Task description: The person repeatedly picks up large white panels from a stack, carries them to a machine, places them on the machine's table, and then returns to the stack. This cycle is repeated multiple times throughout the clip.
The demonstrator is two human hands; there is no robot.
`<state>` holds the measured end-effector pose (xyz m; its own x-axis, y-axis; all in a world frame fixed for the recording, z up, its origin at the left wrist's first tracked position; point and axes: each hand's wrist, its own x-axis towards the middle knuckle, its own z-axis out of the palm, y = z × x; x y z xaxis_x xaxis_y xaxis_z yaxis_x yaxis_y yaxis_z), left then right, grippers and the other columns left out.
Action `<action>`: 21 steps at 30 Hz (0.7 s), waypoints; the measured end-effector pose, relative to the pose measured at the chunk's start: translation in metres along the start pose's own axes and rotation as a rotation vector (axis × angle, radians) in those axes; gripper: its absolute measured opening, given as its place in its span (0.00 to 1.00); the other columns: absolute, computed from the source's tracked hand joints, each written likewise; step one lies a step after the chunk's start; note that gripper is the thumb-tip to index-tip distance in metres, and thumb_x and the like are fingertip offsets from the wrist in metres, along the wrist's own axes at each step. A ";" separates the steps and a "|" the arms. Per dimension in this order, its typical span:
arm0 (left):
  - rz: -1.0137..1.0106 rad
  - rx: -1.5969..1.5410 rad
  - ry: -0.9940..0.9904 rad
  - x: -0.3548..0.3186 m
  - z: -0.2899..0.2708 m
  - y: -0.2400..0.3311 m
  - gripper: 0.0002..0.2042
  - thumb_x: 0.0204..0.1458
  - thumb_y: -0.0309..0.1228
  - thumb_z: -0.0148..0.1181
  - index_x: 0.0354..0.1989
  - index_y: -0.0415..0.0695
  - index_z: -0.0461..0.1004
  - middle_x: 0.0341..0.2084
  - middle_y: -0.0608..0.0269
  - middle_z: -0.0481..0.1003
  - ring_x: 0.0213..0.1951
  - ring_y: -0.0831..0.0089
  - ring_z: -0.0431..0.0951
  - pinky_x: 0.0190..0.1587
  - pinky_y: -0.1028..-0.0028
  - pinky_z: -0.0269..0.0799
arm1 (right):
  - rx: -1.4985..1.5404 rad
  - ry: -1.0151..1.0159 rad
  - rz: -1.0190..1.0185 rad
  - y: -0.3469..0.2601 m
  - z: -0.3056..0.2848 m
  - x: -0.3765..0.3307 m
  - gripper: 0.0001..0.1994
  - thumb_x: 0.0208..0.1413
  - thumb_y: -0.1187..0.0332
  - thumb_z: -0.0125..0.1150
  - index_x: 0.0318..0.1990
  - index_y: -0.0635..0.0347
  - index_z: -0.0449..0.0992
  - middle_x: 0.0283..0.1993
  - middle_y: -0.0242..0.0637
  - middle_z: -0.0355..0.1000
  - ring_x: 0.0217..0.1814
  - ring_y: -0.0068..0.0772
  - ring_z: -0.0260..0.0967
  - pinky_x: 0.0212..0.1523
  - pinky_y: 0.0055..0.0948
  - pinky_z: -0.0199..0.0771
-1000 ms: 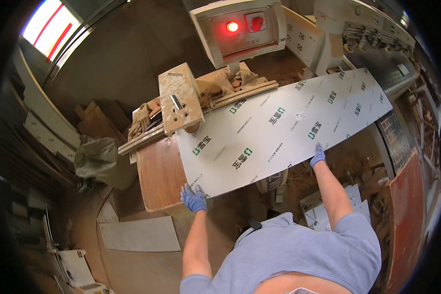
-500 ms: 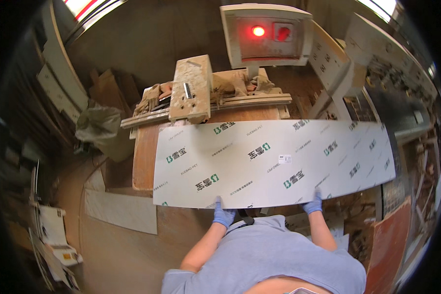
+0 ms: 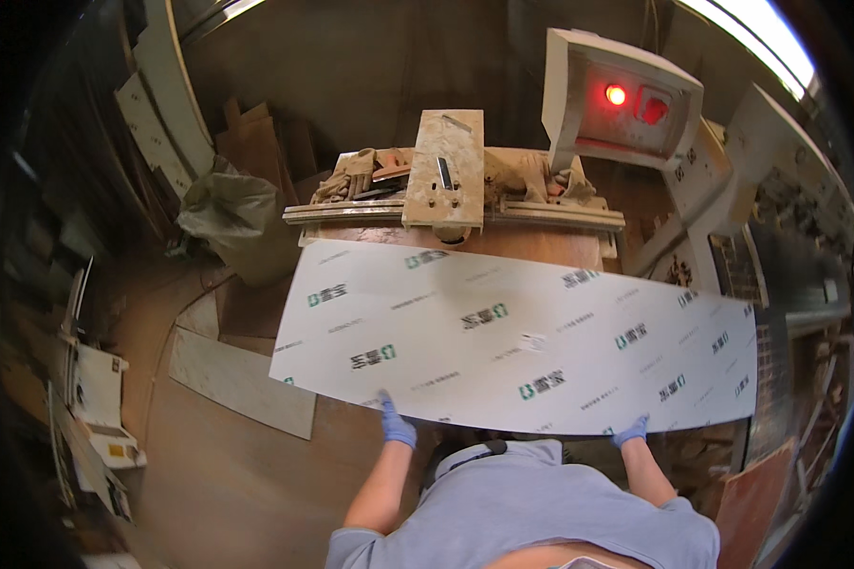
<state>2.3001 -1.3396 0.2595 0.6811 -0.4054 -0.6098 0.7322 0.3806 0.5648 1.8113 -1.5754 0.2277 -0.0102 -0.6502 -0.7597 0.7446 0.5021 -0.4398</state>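
Observation:
A long white board point(image 3: 465, 356), covered in printed film with green and dark marks, lies in front of me across the near part of the machine's wooden table point(image 3: 541, 248). Both hands wear blue gloves. At the board's near edge, left of its middle, my left hand point(image 3: 396, 425) grips it with the thumb on top. My right hand point(image 3: 631, 432) holds the same edge farther right. The fingers of both hands are hidden under the board. A pale label point(image 3: 533, 342) sits on its upper face.
Beyond the board stands a dusty machine head point(image 3: 444, 171) on a metal rail point(image 3: 351, 212), with work gloves point(image 3: 359, 171) beside it. A control box point(image 3: 626, 100) with a glowing red lamp rises at the back right. A sack point(image 3: 232, 223) stands left; a panel offcut point(image 3: 247, 379) lies on the floor.
The board has turned, its right end now nearer to me and its left end farther from the rail's line. Both hands moved with it. My view has shifted too.

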 end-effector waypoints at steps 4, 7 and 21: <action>0.084 -0.022 -0.045 0.060 -0.058 0.117 0.33 0.51 0.58 0.48 0.59 0.47 0.61 0.56 0.59 0.66 0.57 0.57 0.65 0.60 0.59 0.59 | -0.121 0.025 0.279 0.129 0.088 -0.089 0.28 0.58 0.40 0.32 0.60 0.44 0.60 0.63 0.32 0.57 0.62 0.44 0.56 0.61 0.51 0.52; 0.038 -0.127 -0.070 0.086 -0.083 0.180 0.30 0.53 0.55 0.46 0.57 0.47 0.64 0.54 0.58 0.68 0.56 0.57 0.66 0.60 0.58 0.60 | -0.313 0.015 0.579 0.217 0.147 -0.154 0.28 0.58 0.39 0.33 0.58 0.42 0.62 0.61 0.31 0.61 0.60 0.43 0.60 0.60 0.51 0.54; 0.035 0.039 0.055 0.056 -0.003 0.047 0.26 0.51 0.52 0.51 0.54 0.48 0.66 0.51 0.62 0.70 0.50 0.63 0.70 0.53 0.63 0.67 | -2.011 0.354 -0.867 0.102 0.195 -0.078 0.44 0.42 0.40 0.59 0.64 0.53 0.54 0.68 0.44 0.48 0.70 0.41 0.43 0.66 0.36 0.42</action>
<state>2.3725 -1.3416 0.2502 0.7058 -0.3454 -0.6185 0.7083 0.3604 0.6070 2.0182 -1.5847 0.3357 -0.1179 -0.9888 -0.0920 -0.9689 0.1348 -0.2075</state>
